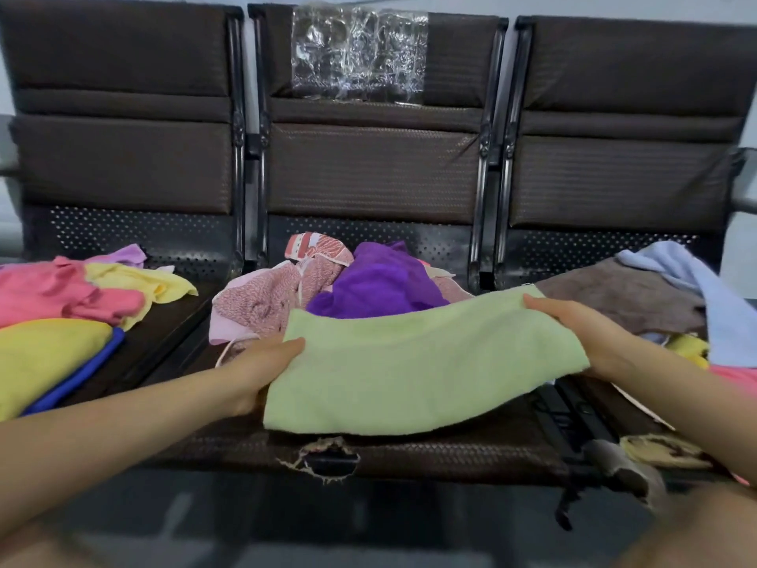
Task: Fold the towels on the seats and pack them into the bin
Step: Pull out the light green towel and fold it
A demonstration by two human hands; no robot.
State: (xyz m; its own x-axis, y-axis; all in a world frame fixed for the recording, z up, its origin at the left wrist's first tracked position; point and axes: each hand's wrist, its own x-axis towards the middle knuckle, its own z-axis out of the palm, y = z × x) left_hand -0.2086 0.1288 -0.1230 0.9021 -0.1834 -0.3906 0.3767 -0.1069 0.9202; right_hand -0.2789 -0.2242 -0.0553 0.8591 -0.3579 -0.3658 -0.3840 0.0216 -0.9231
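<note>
- On the left seat (172, 321), a yellow towel (45, 358) over a blue one (78, 379) sits at the front edge, folded by the look of it; loose pink (61, 293) and pale yellow (139, 284) towels lie behind, towards the back edge.
- The left hand (262, 362) grips the left edge of the light green towel (422, 371), thumb on top, fingers tucked beneath.
- That towel spans the front half of the middle seat (450, 448), looking already doubled, its near edge resting on the cushion just behind the torn front edge (323, 457).
- Behind it, a pink patterned towel (266, 301) and a purple one (381, 280) are heaped against the back edge.
- The right hand (590, 334) clasps the towel's right edge the same way.
- To fold well, I reckon both hands should keep the cloth taut, match corners, then bring one side across and press the crease flat on the seat.
- On the right seat (606, 407), brown (622, 293) and light blue (704, 289) towels wait unfolded.
- No bin is in view.
</note>
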